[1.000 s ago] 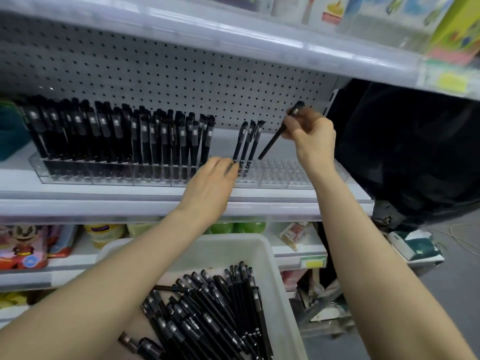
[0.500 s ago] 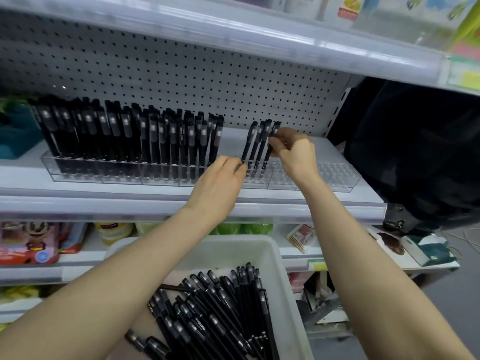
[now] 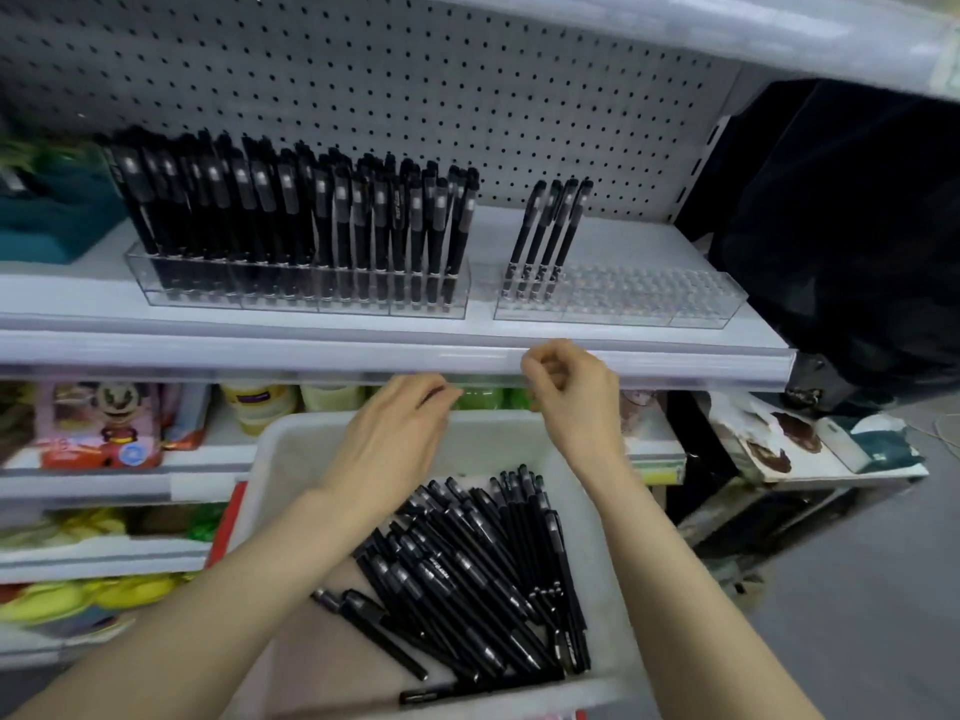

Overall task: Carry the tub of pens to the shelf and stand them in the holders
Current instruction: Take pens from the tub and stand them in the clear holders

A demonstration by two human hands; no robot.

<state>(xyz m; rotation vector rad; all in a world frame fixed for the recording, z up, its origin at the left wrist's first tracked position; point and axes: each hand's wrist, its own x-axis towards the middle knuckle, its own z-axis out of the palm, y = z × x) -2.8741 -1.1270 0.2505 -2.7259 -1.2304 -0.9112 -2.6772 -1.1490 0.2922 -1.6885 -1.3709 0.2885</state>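
The pens are slim black sticks with capped tops and pale bands on the barrels. A thick row of them [image 3: 291, 215] stands upright in the clear holder [image 3: 311, 298] on the left half of the shelf [image 3: 260, 350], filling it nearly end to end. A second clear holder [image 3: 649, 298] sits just beside it toward the shelf's right end, and only four pens [image 3: 545, 231] stand in its left corner, leaning slightly right.

The white tub [image 3: 291, 459] is below the shelf's front edge. The loose pens [image 3: 467, 574] lie in a jumbled heap across its bottom, most pointing the same way.

Both hands hang over the tub, just under the shelf's front edge. The left hand [image 3: 400, 439] is flat and relaxed, its fingers [image 3: 436, 394] nearly straight and holding nothing. The right hand [image 3: 571, 392] has its fingers [image 3: 535, 366] curled in toward the thumb, with nothing visible in them.
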